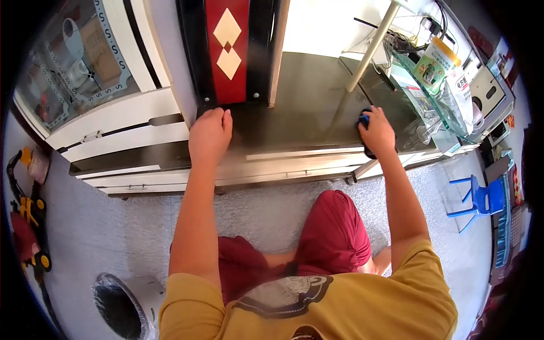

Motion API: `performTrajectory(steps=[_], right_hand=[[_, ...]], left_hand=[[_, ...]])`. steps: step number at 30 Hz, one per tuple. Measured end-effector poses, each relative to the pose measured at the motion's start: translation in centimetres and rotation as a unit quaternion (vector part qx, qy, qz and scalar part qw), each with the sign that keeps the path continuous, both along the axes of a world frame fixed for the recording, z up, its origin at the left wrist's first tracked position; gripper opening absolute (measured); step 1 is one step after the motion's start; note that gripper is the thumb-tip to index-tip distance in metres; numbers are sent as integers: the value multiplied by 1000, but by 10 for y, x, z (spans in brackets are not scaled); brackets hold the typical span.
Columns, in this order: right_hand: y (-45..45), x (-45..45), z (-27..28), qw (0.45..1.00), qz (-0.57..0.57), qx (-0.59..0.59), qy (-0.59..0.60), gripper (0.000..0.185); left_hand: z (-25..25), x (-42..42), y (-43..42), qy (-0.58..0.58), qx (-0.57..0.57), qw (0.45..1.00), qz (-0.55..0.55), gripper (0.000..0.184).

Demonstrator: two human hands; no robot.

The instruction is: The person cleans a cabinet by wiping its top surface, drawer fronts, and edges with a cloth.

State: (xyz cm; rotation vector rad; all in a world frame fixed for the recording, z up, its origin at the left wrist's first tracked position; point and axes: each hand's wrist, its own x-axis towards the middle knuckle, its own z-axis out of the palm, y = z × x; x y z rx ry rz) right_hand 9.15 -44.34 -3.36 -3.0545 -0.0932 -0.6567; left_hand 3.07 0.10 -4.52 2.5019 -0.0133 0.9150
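Note:
My left hand [211, 136] is closed, thumb uppermost, over the dark top of the low cabinet [294, 85]. It is just in front of the foot of a black and red upright panel [226, 51] with pale diamonds. Whatever its curled fingers may hold is hidden. Farther right, my right hand [378, 133] is closed over a small black object with a blue part [363, 120], at the cabinet top's front edge. My palm and fingers cover most of that object, so its kind does not show.
A glass shelf [453, 122] on the right bears a green and white tub [435, 67] beside a pale post [371, 48]. White drawers [283, 170] face my knees. A lined bin [122, 306], a toy digger [31, 209] and a blue chair [481, 197] stand on the floor.

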Motion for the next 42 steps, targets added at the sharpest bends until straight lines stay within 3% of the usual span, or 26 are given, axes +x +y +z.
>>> performTrajectory(steps=[11, 13, 16, 22, 36, 42], right_hand=[[225, -54, 10, 967, 251, 35, 27, 51], [251, -64, 1, 945, 315, 82, -4, 51], [261, -67, -6, 938, 324, 116, -36, 52], [204, -46, -12, 946, 296, 120, -56, 47], [-48, -17, -11, 992, 30, 78, -90, 35], [-50, -13, -19, 996, -29, 26, -86, 41]], left_hand=[[0, 1, 2, 7, -6, 1000, -12, 37], [2, 0, 2, 6, -10, 1000, -16, 37], [-1, 2, 5, -5, -2, 1000, -23, 36], [-3, 1, 5, -14, -8, 1000, -25, 34], [-1, 2, 4, 16, 11, 1000, -5, 34], [-1, 1, 0, 5, -2, 1000, -1, 35]])
